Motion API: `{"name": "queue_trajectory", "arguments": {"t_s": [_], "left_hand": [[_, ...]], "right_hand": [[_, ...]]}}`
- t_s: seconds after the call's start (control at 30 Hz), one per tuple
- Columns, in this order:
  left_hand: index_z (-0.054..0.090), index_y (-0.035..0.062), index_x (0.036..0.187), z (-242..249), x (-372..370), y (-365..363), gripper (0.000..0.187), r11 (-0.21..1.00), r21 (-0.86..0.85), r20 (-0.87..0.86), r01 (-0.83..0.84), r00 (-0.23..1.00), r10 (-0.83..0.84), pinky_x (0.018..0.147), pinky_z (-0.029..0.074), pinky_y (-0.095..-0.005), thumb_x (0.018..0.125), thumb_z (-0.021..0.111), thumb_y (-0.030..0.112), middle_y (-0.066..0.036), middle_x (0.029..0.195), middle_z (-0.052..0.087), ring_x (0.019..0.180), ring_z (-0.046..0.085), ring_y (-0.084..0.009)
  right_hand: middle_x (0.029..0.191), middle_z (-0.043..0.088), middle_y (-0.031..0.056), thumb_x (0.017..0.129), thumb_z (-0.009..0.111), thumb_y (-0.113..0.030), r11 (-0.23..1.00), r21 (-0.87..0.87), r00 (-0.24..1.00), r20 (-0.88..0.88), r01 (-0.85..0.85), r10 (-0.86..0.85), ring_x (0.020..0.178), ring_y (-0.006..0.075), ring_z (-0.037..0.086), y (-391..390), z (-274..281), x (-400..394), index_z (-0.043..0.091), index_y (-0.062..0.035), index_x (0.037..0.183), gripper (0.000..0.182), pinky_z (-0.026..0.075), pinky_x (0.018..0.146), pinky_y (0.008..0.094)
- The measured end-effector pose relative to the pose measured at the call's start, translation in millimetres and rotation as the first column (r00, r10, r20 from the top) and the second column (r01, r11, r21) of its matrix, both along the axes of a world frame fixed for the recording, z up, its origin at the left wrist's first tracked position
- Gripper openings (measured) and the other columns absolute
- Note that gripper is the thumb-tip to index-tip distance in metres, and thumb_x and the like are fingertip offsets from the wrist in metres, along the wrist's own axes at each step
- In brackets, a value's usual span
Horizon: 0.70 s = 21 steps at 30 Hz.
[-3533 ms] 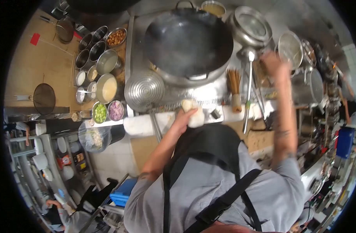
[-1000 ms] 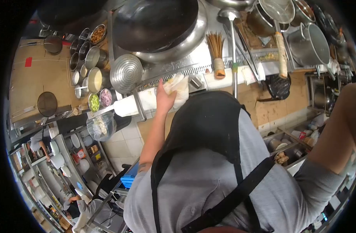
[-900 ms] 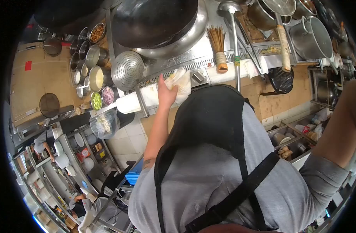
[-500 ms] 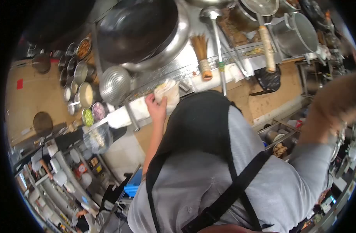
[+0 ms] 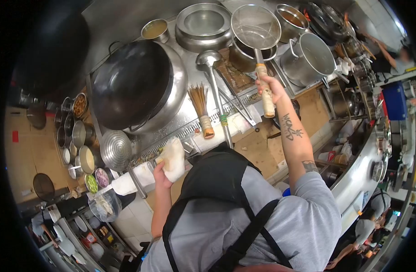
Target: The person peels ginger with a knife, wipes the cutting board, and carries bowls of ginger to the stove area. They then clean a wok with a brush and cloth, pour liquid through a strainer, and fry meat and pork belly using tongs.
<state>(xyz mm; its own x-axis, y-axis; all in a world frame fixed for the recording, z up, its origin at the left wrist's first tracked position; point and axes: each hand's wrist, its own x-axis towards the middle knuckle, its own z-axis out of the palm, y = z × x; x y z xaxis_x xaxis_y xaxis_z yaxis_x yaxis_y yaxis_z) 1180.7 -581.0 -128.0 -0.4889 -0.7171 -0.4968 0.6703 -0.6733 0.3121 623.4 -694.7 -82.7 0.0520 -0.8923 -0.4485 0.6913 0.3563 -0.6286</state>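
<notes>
My left hand [image 5: 160,177] is closed on a folded white cloth [image 5: 174,159] at the near edge of the stove, in front of the wok. The cloth has brownish stains and sticks up above my thumb. My right hand [image 5: 272,88] reaches forward, its fingers wrapped round the taped handle of a mesh strainer [image 5: 255,28]. The strainer's round basket overlaps the rim of a pot [image 5: 244,60] behind it. Left of that handle lie a ladle [image 5: 209,58], with a green band on its handle, and a bamboo wok brush [image 5: 199,103].
A large black wok [image 5: 131,86] sits on the burner at left. A perforated skimmer [image 5: 116,150] leans at the stove's near edge. A tall stockpot [image 5: 307,61] stands at right. Several small ingredient containers [image 5: 86,158] line the left. Other people [image 5: 369,222] are at far right.
My right hand has come from a blurred position at the far right onto the strainer handle. My left hand keeps the cloth, now lifted more upright. The view has shifted, showing more of the stove back.
</notes>
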Motion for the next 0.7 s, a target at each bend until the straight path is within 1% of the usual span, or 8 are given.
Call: {"name": "queue_trajectory", "arguments": {"t_s": [0.07, 0.1, 0.2, 0.27, 0.4, 0.53, 0.67, 0.7], "left_hand": [[0.026, -0.0031, 0.151, 54.3, -42.6, -13.5, 0.087, 0.975, -0.204, -0.210, 0.089, 0.969, -0.132, 0.109, 0.044, -0.0492, 0.082, 0.067, 0.030, -0.026, 0.145, 0.045, 0.128, 0.051, -0.0440], [0.025, -0.0038, 0.151, 29.2, -47.2, -14.2, 0.091, 0.993, -0.120, -0.162, 0.022, 0.986, -0.041, 0.106, 0.046, -0.0510, 0.078, 0.067, 0.030, -0.028, 0.145, 0.044, 0.127, 0.051, -0.0460], [0.027, -0.0052, 0.149, -42.3, -82.7, -32.1, 0.088, 0.972, 0.018, -0.229, 0.236, 0.947, -0.226, 0.104, 0.048, -0.0524, 0.078, 0.066, 0.027, -0.030, 0.142, 0.046, 0.124, 0.054, -0.0453], [0.031, -0.0071, 0.146, -37.7, -141.7, -59.4, 0.080, 0.936, 0.161, -0.122, 0.312, 0.948, -0.295, 0.103, 0.050, -0.0513, 0.080, 0.065, 0.021, -0.029, 0.138, 0.050, 0.121, 0.057, -0.0433], [0.039, -0.0063, 0.140, -5.8, -261.5, -150.6, 0.058, 0.885, -0.002, 0.112, 0.465, 0.880, -0.462, 0.103, 0.051, -0.0497, 0.091, 0.058, 0.016, -0.026, 0.131, 0.057, 0.117, 0.061, -0.0376], [0.051, 0.0007, 0.125, 20.0, -362.9, -259.5, 0.040, 0.893, -0.139, 0.357, 0.427, 0.863, -0.357, 0.091, 0.056, -0.0489, 0.094, 0.060, 0.023, -0.017, 0.119, 0.064, 0.106, 0.067, -0.0318], [0.054, 0.0064, 0.126, 30.7, -439.9, -339.1, 0.044, 0.866, -0.085, 0.747, 0.493, 0.606, -0.272, 0.079, 0.053, -0.0525, 0.092, 0.063, 0.033, -0.013, 0.106, 0.067, 0.092, 0.068, -0.0265], [0.056, 0.0053, 0.124, -0.5, -458.6, -363.5, 0.044, 0.841, -0.111, 0.871, 0.530, 0.459, -0.174, 0.077, 0.053, -0.0525, 0.090, 0.066, 0.031, -0.013, 0.104, 0.067, 0.091, 0.068, -0.0266]], "right_hand": [[0.077, 0.056, 0.0036, 0.094, 0.060, -0.010, 0.999, -0.030, 1.000, -0.003, 0.029, -0.029, 0.053, 0.0097, 0.049, 0.4, 31.6, 7.8, 0.050, -0.0073, 0.122, 0.030, 0.046, 0.046, 0.0257], [0.076, 0.055, 0.0031, 0.094, 0.060, -0.010, 0.997, -0.080, 1.000, 0.004, 0.016, -0.015, 0.053, 0.0090, 0.049, 2.0, 42.4, 4.3, 0.051, -0.0073, 0.122, 0.029, 0.045, 0.046, 0.0254], [0.075, 0.050, 0.0006, 0.096, 0.058, -0.010, 0.968, -0.246, 0.990, -0.121, 0.040, -0.072, 0.051, 0.0054, 0.045, 14.2, 89.9, 1.9, 0.047, -0.0043, 0.130, 0.036, 0.041, 0.041, 0.0213], [0.077, 0.050, 0.0019, 0.097, 0.056, -0.009, 0.933, -0.350, 0.981, -0.136, 0.080, -0.135, 0.050, 0.0058, 0.045, 24.4, 135.6, -6.0, 0.045, -0.0032, 0.133, 0.038, 0.041, 0.039, 0.0219], [0.074, 0.048, 0.0041, 0.096, 0.057, -0.011, 0.909, -0.399, 0.975, -0.127, 0.118, -0.182, 0.047, 0.0090, 0.046, 70.3, 207.1, -29.2, 0.039, -0.0029, 0.142, 0.050, 0.042, 0.039, 0.0249], [0.070, 0.047, 0.0053, 0.093, 0.060, -0.013, 0.908, -0.349, 0.903, -0.272, 0.231, -0.334, 0.042, 0.0111, 0.044, 144.0, 206.2, -39.5, 0.037, -0.0018, 0.142, 0.055, 0.040, 0.035, 0.0265], [0.065, 0.048, 0.0080, 0.086, 0.068, -0.014, 0.869, -0.186, 0.750, -0.443, 0.458, -0.491, 0.038, 0.0140, 0.046, 232.2, 176.7, -33.6, 0.039, -0.0038, 0.133, 0.056, 0.041, 0.033, 0.0282], [0.065, 0.048, 0.0081, 0.085, 0.069, -0.013, 0.848, -0.153, 0.734, -0.440, 0.507, -0.518, 0.038, 0.0146, 0.046, 254.1, 170.9, -27.8, 0.039, -0.0045, 0.131, 0.055, 0.042, 0.033, 0.0284]]}}
